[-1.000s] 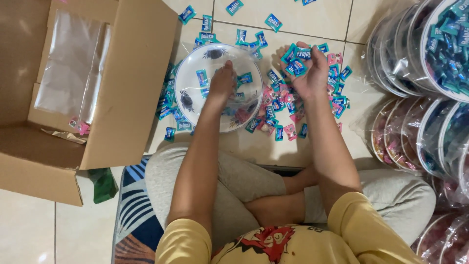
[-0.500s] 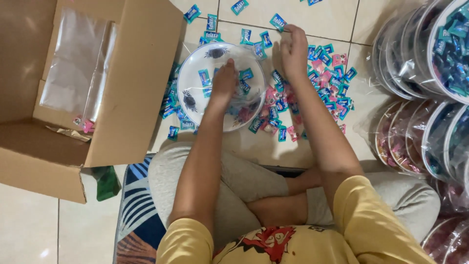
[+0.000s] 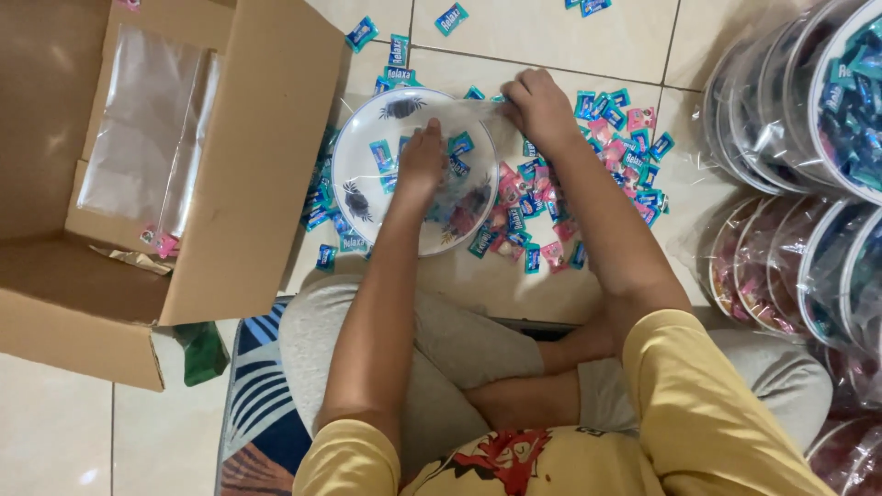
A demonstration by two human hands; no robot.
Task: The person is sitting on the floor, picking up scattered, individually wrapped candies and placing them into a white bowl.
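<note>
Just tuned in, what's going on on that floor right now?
A person sits cross-legged on the tiled floor, bent over a white plate with small wrapped candies on it. The left hand rests on the plate, pressing on a clear plastic bag laid across it, while the right hand pinches the bag's upper edge. Blue and pink candies lie scattered around the plate. An open cardboard box stands on the left, and stacked clear tubs of candy on the right.

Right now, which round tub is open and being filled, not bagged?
The white round tub on the floor between the cardboard box and the candy pile. The left hand reaches inside it; the tubs at right are packed and wrapped in plastic.
</note>
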